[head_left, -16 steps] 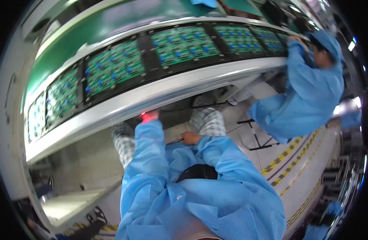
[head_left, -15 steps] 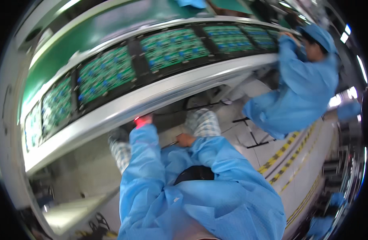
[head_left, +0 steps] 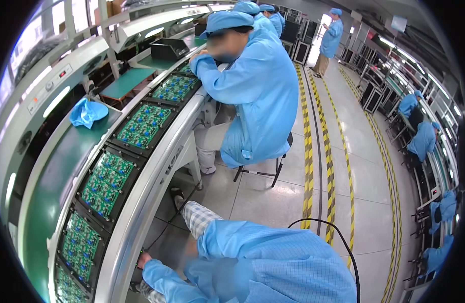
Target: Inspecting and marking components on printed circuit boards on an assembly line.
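Observation:
Low beside the metal rail, my left hand (head_left: pixel 143 260) is closed at the rail's underside, by a small dark thing with a green glint that I cannot make out. My right hand (head_left: pixel 191 248) rests over my lap, smeared, so its fingers and anything in them do not show. The conveyor line (head_left: pixel 137 222) runs along my left side. Black trays (head_left: pixel 110 230) on it carry green circuit boards (head_left: pixel 107 183) with blue parts.
A co-worker in blue (head_left: pixel 258 96) sits on a stool farther along the line. A blue cap (head_left: pixel 87 113) lies on the green bench (head_left: pixel 43 222). A black cable (head_left: pixel 343 237) loops behind me. Yellow-black floor stripes (head_left: pixel 308 151) mark the aisle.
My view has swung right and up, bringing the aisle and more people into sight. My left hand stays by the rail; the red glow on it is gone.

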`<act>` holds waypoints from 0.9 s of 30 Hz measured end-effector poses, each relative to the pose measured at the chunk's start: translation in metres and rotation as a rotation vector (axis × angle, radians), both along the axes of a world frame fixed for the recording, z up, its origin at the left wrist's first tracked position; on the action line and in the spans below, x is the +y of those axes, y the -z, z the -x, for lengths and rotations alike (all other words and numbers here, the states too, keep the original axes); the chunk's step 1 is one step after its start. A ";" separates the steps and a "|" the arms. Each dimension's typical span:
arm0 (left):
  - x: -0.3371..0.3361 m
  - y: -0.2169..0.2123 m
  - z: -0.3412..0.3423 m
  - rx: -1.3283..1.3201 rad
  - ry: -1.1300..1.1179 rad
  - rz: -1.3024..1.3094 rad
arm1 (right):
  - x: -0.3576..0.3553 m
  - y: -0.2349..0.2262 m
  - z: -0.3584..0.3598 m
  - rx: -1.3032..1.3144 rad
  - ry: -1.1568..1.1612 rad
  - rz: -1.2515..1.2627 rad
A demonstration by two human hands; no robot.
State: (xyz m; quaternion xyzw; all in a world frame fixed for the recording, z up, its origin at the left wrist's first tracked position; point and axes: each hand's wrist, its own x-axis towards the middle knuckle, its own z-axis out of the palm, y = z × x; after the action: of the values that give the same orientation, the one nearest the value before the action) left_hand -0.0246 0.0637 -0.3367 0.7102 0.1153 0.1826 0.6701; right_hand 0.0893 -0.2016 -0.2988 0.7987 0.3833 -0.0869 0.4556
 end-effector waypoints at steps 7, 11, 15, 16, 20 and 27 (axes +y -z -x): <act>0.003 0.044 -0.009 1.318 -0.711 -0.937 | -0.055 0.051 0.059 0.340 -0.048 -0.112; -0.045 0.019 -0.058 1.288 -0.666 -0.885 | -0.073 0.052 0.017 0.519 -0.032 -0.162; -0.098 -0.039 -0.076 1.308 -0.661 -0.815 | -0.078 0.040 -0.039 0.726 -0.070 -0.207; -0.111 -0.065 -0.086 1.314 -0.663 -0.797 | -0.080 0.037 -0.053 0.778 -0.082 -0.217; -0.131 -0.115 -0.103 1.141 -0.723 -0.444 | -0.065 0.023 -0.098 0.982 -0.143 -0.260; -0.188 -0.024 -0.119 0.046 -0.613 0.854 | -0.044 -0.002 -0.120 1.237 -0.234 -0.291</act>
State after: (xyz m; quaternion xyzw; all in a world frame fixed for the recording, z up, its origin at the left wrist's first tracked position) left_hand 0.0946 -0.1247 -0.3128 0.3113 0.3966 0.2911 0.8131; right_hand 0.2097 -0.2456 -0.2971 0.6076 0.6675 -0.4283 0.0441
